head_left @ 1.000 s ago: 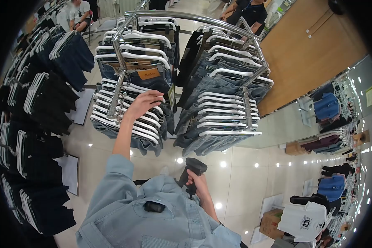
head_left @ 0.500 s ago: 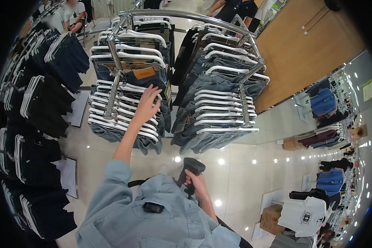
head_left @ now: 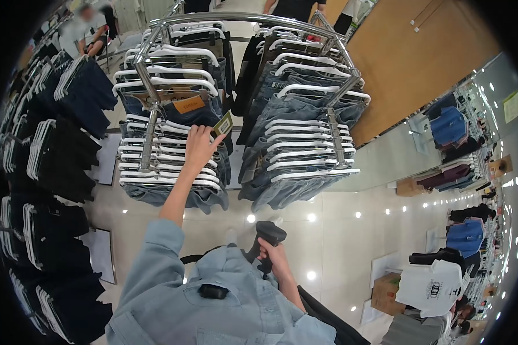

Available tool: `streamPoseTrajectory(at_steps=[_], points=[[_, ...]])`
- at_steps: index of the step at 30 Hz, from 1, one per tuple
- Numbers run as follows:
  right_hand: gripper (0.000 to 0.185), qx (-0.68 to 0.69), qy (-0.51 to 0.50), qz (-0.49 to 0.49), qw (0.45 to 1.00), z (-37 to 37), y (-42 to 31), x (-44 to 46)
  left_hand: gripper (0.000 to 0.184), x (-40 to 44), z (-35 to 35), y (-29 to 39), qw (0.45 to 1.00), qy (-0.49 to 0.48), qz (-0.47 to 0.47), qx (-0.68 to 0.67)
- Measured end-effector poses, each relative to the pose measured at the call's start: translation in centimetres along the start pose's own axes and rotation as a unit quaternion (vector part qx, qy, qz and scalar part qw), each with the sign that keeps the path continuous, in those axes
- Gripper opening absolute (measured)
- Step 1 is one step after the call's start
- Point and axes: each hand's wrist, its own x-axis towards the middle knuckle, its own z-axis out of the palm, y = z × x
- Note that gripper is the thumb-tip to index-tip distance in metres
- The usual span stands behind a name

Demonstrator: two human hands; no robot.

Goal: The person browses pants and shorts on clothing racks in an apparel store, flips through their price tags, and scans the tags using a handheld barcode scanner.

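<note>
My left hand (head_left: pixel 199 150) reaches over the left side of the rack, its fingers at a row of white hangers (head_left: pixel 172 150). Between thumb and forefinger it pinches a green and pale hang tag (head_left: pixel 222 125), tilted face up beside the jeans. Just beyond is a pair of blue jeans with an orange-brown waist label (head_left: pixel 189 104). Low in front of my body, my right hand (head_left: pixel 276 257) is wrapped round the grip of a black handheld barcode scanner (head_left: pixel 270 232). The scanner's head is raised toward the rack.
A chrome rack (head_left: pixel 242 18) holds jeans on white hangers in two rows. Dark trousers (head_left: pixel 69 155) hang along the left. A wooden panel (head_left: pixel 408 63) and mirror-like wall stand right, near a white T-shirt (head_left: pixel 431 287) and a cardboard box (head_left: pixel 387 293). Other people are at the back.
My left hand has shifted slightly left and down and taken hold of the hang tag, which is now turned face up. The scanner stays in my right hand, almost unmoved.
</note>
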Motion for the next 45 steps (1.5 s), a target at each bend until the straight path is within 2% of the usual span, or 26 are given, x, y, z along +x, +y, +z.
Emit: streamPoseTrajectory(at_steps=[6,12,14,25,31,35,37,45], points=[[0.021,-0.012,-0.011,-0.002,1.0,0.4,0.2,0.2,0.034,0.1,0.3,-0.2,1.0,0.012,-0.026,-0.01],[0.019,-0.038,-0.02,0.006,0.999,0.5,0.6,0.8,0.026,-0.3,0.9,-0.6,0.998,0.063,-0.002,0.029],[0.019,-0.034,-0.02,0.006,0.999,0.5,0.6,0.8,0.026,-0.5,1.2,-1.0,0.999,0.001,0.009,0.042],[0.023,-0.065,-0.002,0.002,0.998,1.1,0.4,0.2,0.025,-0.7,1.1,-0.7,0.999,-0.009,0.01,0.037],[0.03,-0.082,-0.028,-0.029,0.996,0.9,0.9,-0.3,0.026,-0.8,1.1,-0.8,0.999,-0.013,0.023,0.033],[0.024,-0.096,-0.034,-0.016,0.995,0.6,1.2,-0.5,0.025,-1.0,0.9,-0.7,0.999,-0.022,0.037,0.029],[0.035,-0.094,-0.02,-0.04,0.995,0.6,1.4,-0.6,0.027,-1.0,1.0,-0.7,0.999,-0.026,0.036,0.019],[0.037,-0.086,-0.022,-0.032,0.996,0.2,1.2,-0.5,0.024,-1.2,0.7,-0.7,0.998,-0.032,0.053,0.01]])
